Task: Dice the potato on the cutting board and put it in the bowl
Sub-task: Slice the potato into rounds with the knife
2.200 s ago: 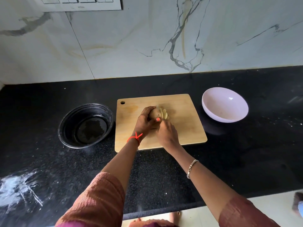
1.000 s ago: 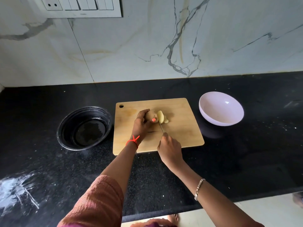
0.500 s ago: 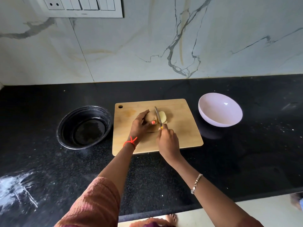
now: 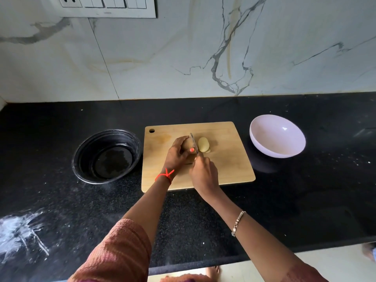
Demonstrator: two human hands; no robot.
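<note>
A wooden cutting board [image 4: 227,165] lies on the black counter. My left hand [image 4: 179,153] curls over the uncut part of the potato, which it almost hides. My right hand [image 4: 203,174] grips a knife [image 4: 194,143] whose blade stands between my left fingers and the cut potato slices [image 4: 203,145] leaning together just to its right. The white bowl [image 4: 277,137] sits to the right of the board with nothing visible inside.
A black round container [image 4: 106,156] stands left of the board. The black counter [image 4: 305,200] ends at a front edge near my body. White powder smears [image 4: 20,237] mark its left front. A marble wall with a switch panel [image 4: 105,6] rises behind.
The knife came away after a slice, then rose and returned to the potato. Its blade now stands against my left fingers, with the slices left to its right.
</note>
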